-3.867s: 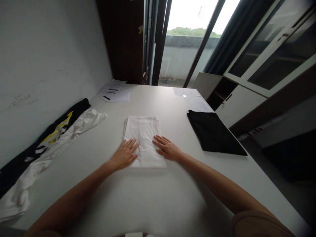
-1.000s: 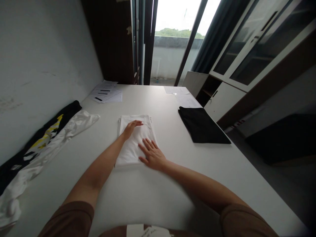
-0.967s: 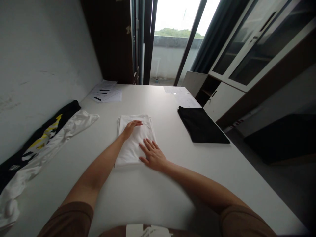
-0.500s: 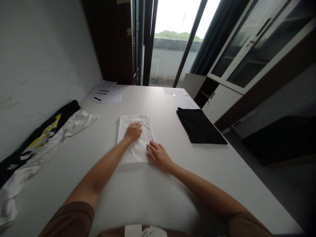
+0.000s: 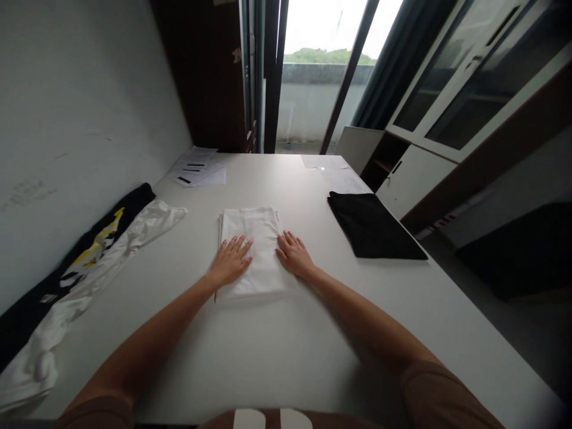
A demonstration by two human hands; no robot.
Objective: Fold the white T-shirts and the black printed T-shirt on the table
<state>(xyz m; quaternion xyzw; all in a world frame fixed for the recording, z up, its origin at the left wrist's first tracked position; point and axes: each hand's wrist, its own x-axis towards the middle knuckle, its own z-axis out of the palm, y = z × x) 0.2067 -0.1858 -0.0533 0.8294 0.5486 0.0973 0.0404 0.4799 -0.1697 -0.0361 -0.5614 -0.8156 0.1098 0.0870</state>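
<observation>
A folded white cloth garment [image 5: 257, 271] lies flat on the white table [image 5: 250, 345] in front of me. My left hand [image 5: 230, 260] rests on its left part, palm down with the fingers spread. Along its right edge lies my right hand [image 5: 295, 254], fingers stretched out and touching the fabric. Neither hand grips anything. The garment's exact kind cannot be made out in its folded form. To the right is a folded black cloth [image 5: 375, 226], apart from both hands.
Along the wall at left lie a black garment with a yellow print [image 5: 96, 247] and a shiny white garment [image 5: 134, 235]. Papers [image 5: 199, 168] sit at the far left corner, and more sheets [image 5: 339, 176] at the far right. A cabinet [image 5: 420, 179] stands beyond the right edge.
My left hand has moved down toward me, from the middle of the white garment to its left part. My right hand has slid slightly farther away along the right edge. The view has shifted slightly.
</observation>
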